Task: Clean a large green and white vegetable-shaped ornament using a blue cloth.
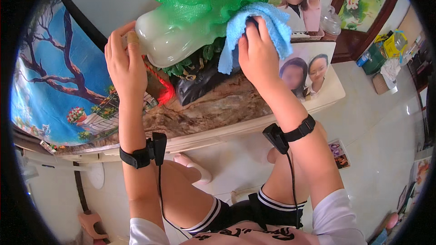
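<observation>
A jade-like cabbage ornament (173, 30), white at its stem end and green at the leaves, lies tilted on a dark carved base (197, 86). My left hand (124, 61) rests its fingertips against the white end, a tan bandage around the thumb. With bent fingers, my right hand (259, 52) grips a light blue cloth (235, 34), which touches the lower edge of the green leaves. Part of that hand is hidden in the cloth's folds. A red tassel (166, 92) hangs beside the base, below the white end.
Everything stands on a brown stone-patterned cabinet top (211, 115). A screen-like panel draped with a painted cloth (64, 71) is at left. Photo prints (306, 71) and a glass jar (330, 20) stand at right. A green box (374, 58) sits on the tiled floor.
</observation>
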Available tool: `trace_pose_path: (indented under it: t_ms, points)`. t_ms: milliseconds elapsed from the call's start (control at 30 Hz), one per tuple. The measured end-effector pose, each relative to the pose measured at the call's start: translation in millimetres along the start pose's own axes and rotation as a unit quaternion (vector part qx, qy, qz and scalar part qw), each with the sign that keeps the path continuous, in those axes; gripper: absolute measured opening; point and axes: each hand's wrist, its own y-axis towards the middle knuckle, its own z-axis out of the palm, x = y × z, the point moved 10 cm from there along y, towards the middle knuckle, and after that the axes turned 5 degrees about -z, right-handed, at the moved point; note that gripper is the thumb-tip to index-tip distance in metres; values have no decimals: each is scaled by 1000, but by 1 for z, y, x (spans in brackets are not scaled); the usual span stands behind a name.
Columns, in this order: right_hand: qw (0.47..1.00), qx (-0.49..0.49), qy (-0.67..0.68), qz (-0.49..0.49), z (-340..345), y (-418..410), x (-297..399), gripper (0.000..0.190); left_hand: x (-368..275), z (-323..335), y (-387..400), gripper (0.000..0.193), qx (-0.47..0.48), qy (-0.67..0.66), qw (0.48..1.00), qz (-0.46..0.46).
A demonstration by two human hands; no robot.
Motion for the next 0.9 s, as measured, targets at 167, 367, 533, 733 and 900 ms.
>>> trace_pose_path:
  t_ms: [167, 367, 533, 733, 900]
  points:
    - [984, -175, 18, -9, -19, 15, -10, 45, 10, 5, 5, 18, -16, -26, 999, -43]
    - [960, -244, 89, 109, -15, 11, -27, 32, 1, 3, 6, 17, -64, 1, 997, 30]
    - [985, -84, -29, 146, -4, 9, -33, 29, -1, -1, 2, 18, -88, 3, 993, 80]
    - [977, -9, -161, 141, 1, 11, -29, 29, 5, 3, 4, 23, -51, 12, 998, 42]
    - [988, 10, -97, 124, 14, 9, -29, 19, -1, 1, 3, 21, -78, 5, 994, 75]
